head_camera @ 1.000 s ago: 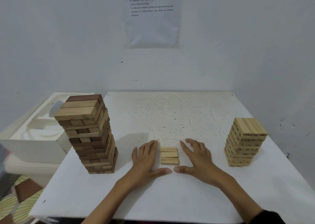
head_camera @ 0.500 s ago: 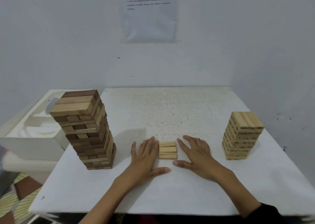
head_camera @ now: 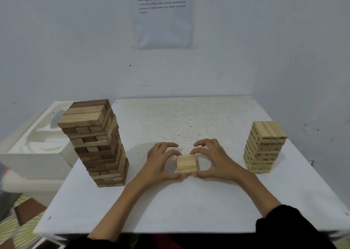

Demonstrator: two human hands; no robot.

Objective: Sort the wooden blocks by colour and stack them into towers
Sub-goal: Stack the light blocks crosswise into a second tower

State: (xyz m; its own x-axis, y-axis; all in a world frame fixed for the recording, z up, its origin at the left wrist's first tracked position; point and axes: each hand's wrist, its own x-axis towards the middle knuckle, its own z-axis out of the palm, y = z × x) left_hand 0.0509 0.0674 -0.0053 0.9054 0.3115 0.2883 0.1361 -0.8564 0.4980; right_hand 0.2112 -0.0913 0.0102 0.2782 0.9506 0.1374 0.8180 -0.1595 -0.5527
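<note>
At lower centre of the frame, the left hand (head_camera: pixel 162 163) and the right hand (head_camera: pixel 215 161) flank a set of three light blocks (head_camera: pixel 186 163) laid side by side. Each hand grasps the set with its fingers curled over the far edge and its thumb at the near edge. Whether the set rests on the table (head_camera: pixel 189 207) or is raised off it cannot be determined. A dark sleeve (head_camera: pixel 287 228) covers the right forearm at lower right. At centre left stands a mixed tower (head_camera: pixel 98 144) of dark and light blocks, well apart from the hands. At centre right stands a light tower (head_camera: pixel 265 148), with dark markings on its block sides too small to read. A white foam tray (head_camera: pixel 32 154) sits beside the table at far left. At top centre, a printed sheet (head_camera: pixel 162 17) hangs on the wall (head_camera: pixel 66 49); its numbered lines are too blurred to read.
</note>
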